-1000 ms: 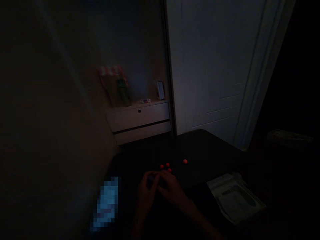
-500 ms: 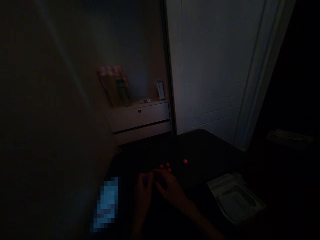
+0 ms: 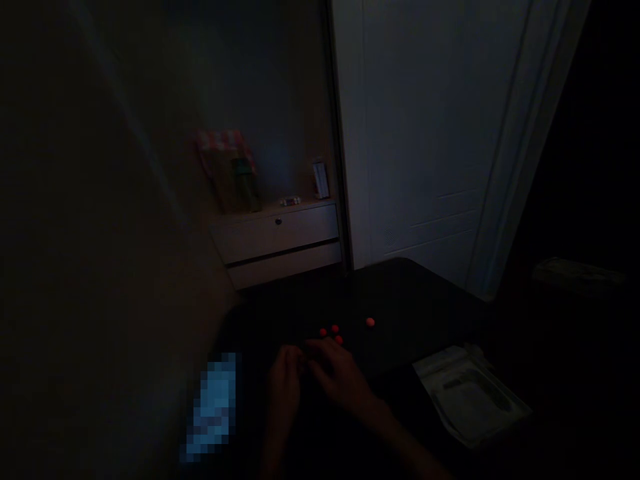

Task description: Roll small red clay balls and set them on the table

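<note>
In dim light my left hand (image 3: 286,375) is over the near part of a black table (image 3: 415,293), its fingers pinched together. My right hand (image 3: 337,373) bends in from the right, thumb and fingers curled toward the left fingertips. Whatever sits between the hands is too dark and small to make out. Just beyond the right knuckles lie small red balls: one on the left (image 3: 323,332), one behind (image 3: 335,329) and one closest to the hand (image 3: 339,340). A paler pinkish ball (image 3: 370,322) rests apart, farther right.
A pale flat packet (image 3: 470,400) lies at the right. At lower left glows a pixelated bluish patch (image 3: 213,407). Behind the table stand a drawer unit (image 3: 295,227), with a green-capped bottle (image 3: 245,183) on its top, and a white door (image 3: 420,133).
My left fingers have drawn closer together, and a small gap now shows between the two hands' fingertips. The balls stay where they were.
</note>
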Motion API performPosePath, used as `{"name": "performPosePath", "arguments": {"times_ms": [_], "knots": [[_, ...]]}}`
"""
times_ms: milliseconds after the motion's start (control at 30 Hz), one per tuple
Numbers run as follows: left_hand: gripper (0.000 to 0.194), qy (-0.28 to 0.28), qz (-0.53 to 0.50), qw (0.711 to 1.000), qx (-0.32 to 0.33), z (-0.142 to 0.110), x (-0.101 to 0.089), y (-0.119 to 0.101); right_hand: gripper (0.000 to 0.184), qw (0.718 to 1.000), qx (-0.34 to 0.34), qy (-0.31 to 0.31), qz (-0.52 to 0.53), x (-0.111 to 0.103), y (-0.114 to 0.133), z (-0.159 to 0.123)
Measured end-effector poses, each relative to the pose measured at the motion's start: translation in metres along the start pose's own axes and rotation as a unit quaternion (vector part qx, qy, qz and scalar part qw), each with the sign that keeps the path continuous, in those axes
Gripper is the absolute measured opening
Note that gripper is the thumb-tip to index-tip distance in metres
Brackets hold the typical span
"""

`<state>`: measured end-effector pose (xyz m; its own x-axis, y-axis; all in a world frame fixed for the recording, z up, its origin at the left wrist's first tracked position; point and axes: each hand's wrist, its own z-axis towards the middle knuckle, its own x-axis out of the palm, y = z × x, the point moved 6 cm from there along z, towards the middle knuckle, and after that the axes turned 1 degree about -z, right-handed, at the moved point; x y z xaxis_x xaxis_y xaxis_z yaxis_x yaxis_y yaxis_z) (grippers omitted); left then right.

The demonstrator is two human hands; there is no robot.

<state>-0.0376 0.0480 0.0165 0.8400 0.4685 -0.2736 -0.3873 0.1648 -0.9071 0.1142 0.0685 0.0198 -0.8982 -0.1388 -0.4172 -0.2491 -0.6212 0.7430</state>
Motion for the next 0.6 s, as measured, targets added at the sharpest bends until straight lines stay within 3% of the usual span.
{"name": "performPosePath", "arguments": {"times_ms": [600], "knots": [[0.072,0.01,0.013,0.999,-0.044,-0.0026,0.0011,-0.0058,0.031,1.0,-0.016,0.003,-0.001,-0.0005,0.003,0.001]]}}
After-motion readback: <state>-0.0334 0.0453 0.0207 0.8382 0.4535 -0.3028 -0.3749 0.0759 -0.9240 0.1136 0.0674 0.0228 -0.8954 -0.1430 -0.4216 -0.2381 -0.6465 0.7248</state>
